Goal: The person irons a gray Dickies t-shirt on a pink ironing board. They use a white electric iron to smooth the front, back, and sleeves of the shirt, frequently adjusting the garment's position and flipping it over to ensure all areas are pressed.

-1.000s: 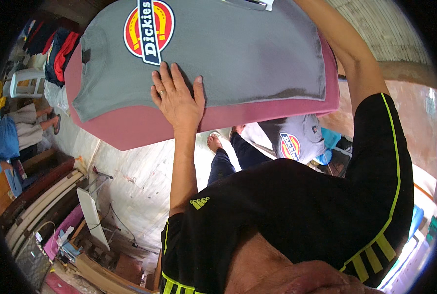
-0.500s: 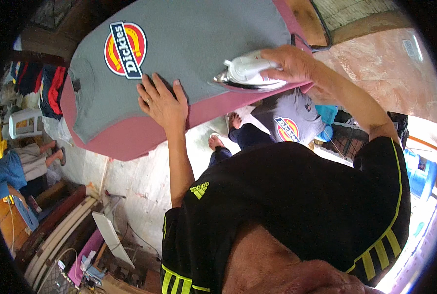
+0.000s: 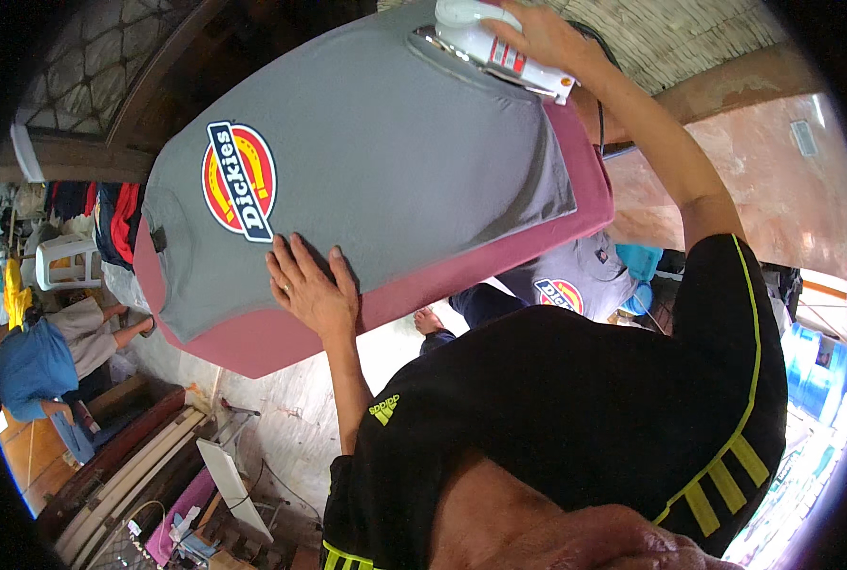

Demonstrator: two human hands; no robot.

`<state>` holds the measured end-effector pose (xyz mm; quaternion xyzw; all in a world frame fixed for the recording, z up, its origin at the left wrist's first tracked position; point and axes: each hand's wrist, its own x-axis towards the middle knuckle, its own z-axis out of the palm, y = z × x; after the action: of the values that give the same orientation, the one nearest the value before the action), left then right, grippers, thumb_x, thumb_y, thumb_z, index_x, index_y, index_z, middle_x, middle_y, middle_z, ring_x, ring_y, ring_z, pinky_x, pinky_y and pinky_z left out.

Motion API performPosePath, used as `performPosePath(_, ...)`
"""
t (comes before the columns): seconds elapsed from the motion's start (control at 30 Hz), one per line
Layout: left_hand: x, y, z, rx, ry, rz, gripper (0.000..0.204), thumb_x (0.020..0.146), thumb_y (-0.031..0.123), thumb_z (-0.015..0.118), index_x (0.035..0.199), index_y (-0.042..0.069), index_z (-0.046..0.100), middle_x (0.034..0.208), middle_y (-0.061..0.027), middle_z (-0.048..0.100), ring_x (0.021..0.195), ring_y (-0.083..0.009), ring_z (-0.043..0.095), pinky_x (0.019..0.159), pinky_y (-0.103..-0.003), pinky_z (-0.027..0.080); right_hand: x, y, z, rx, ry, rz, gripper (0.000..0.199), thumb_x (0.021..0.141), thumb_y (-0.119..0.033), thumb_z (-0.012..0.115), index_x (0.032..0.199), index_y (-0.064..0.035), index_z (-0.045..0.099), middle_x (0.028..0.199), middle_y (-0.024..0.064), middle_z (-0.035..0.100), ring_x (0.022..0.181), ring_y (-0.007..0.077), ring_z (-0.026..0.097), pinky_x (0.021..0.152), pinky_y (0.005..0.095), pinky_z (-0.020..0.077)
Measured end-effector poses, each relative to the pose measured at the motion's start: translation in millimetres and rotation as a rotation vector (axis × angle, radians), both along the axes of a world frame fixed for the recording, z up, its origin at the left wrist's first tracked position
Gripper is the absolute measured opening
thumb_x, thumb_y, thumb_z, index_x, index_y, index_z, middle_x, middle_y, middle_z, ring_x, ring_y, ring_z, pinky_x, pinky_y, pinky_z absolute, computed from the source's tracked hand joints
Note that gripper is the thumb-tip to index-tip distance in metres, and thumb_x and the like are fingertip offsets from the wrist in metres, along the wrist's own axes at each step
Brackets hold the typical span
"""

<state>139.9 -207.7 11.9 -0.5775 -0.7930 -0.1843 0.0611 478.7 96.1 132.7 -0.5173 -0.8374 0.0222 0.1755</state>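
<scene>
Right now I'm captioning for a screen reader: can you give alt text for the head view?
A person irons a grey T-shirt on a maroon ironing board: the right hand grips a white iron at its far end, the left hand presses flat on its near edge.

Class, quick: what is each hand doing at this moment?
Left hand: open, flat, pressing the grey T-shirt on the ironing board.
Right hand: closed around the white iron.
</scene>
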Motion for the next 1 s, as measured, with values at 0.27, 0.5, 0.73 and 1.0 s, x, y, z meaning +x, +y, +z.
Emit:
performPosePath(0.27, -0.3, 0.9, 0.7, -0.026, 0.015, 0.008, 0.061, 0.097, 0.041, 0.053, 0.146, 0.006, 0.044, 0.157, -0.0141, 0.036, 0.145, -0.0384, 0.028, 0.115, -0.054, 0.021, 64.6, 24.8, 9.1, -0.101, 0.219, -0.043, 0.042, 0.092, -0.035, 0.06, 0.105, 0.0046, 0.065, 0.088, 0.0254, 0.069, 0.079, 0.0397, 0.068, 0.071, 0.0459, 0.0537)
performPosePath(0.5, 2.0, 4.7, 3.6, -0.074, 0.002, 0.025, 0.064, 0.096, 0.044, 0.052, 0.146, 0.006, 0.044, 0.158, -0.013, 0.034, 0.146, -0.0376, 0.027, 0.115, -0.054, 0.021, 146.0, -35.3, 9.5, -0.336, 0.326, -0.523, 0.048, 0.098, -0.052, 0.053, 0.097, -0.0051, 0.06, 0.062, 0.003, 0.052, 0.05, 0.0128, 0.05, 0.045, 0.0309, 0.0394)
performPosePath(0.73, 1.2, 3.9, 3.6, -0.086, 0.019, 0.018, 0.063, 0.095, 0.043, 0.053, 0.146, 0.006, 0.043, 0.157, -0.0131, 0.035, 0.145, -0.0382, 0.028, 0.115, -0.054, 0.022, 154.6, -59.8, -13.5, -0.365, 0.478, -0.554, 0.038, 0.101, -0.042, 0.055, 0.091, -0.0055, 0.054, 0.058, -0.0014, 0.045, 0.046, 0.0078, 0.042, 0.041, 0.0268, 0.0326)
performPosePath(1.0, -2.4, 6.0, 0.5, -0.022, 0.013, -0.023, 0.062, 0.097, 0.045, 0.053, 0.145, 0.006, 0.045, 0.155, -0.0136, 0.037, 0.143, -0.0382, 0.03, 0.114, -0.054, 0.024, 110.9, -46.8, -3.6, -0.351, 0.594, -0.246, 0.029, 0.105, -0.033, 0.05, 0.112, -0.0055, 0.058, 0.073, 0.0023, 0.055, 0.055, 0.011, 0.051, 0.048, 0.0276, 0.0397)
